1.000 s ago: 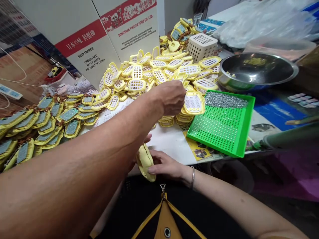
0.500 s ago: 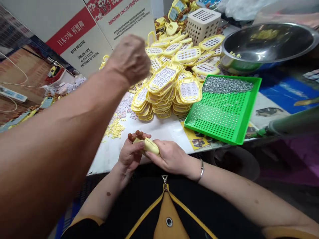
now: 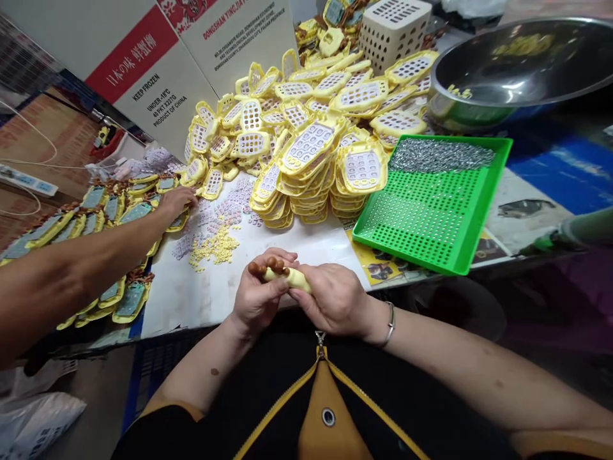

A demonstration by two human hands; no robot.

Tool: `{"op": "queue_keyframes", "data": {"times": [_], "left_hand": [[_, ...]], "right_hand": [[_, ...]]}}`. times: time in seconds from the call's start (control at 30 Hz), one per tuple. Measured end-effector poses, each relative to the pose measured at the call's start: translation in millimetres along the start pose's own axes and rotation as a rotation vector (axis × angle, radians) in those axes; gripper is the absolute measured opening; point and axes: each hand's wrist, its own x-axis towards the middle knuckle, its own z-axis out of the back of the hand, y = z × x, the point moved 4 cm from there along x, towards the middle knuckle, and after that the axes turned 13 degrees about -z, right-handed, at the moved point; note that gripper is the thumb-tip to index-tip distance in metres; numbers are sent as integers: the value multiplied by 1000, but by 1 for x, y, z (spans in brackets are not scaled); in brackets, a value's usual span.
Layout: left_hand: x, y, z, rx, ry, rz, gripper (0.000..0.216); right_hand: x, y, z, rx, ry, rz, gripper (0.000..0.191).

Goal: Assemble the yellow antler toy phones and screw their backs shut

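Pressing the case (image 3: 299, 279) looks like the step in hand. Head view: left hand (image 3: 258, 294) and right hand (image 3: 339, 299) both clamped on it, by the table's (image 3: 205, 300) near edge, brown knobs (image 3: 274, 264) at its left end. Next move probably calls for even two-sided pressure.

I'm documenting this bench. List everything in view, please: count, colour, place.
Held casing: one, pale yellow, between both hands
Stacked casings: three stacks, yellow, beyond the hands
Loose casings: many, yellow, behind the stacks
Panelled casings: many, yellow and grey, left
Small bits: many, yellow and lilac, left of the stacks
Tray: one, green, right of stacks
Tiny pieces: many, silvery, in the tray
Bowl: one, silvery, back right
Basket: one, beige, at the back
Carton: one, white and red, back left
Power strip: one, white, far left
Co-worker's hand: one, left, by panelled casings
Bracelet: one, silvery, right wrist
Left hand: one, on held casing
Right hand: one, on held casing
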Motion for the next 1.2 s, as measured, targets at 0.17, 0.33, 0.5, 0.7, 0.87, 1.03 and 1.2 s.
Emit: {"op": "queue_keyframes", "data": {"times": [0.17,0.33,0.5,0.7,0.87,1.03,1.2], "left_hand": [[1,4,0,2,-25,18,32],[-1,5,13,208,28,-153,21],[-8,0,10,456,46,-347,18],[-8,8,12,400,53,-292,25],[-9,10,16,467,99,-368,24],[-3,4,5,631,131,-561,19],[6,8,5,665,215,-486,31]], "right_hand": [[0,-13,-3,286,-23,-114,28],[3,-22,-5,373,-25,-233,24],[0,-16,-2,317,-51,-129,16],[-2,-17,-6,318,-122,-171,16],[-4,-28,-11,474,-86,-335,27],[-9,-32,-14,520,-159,-418,19],[-9,-43,-19,741,-142,-555,27]]}}
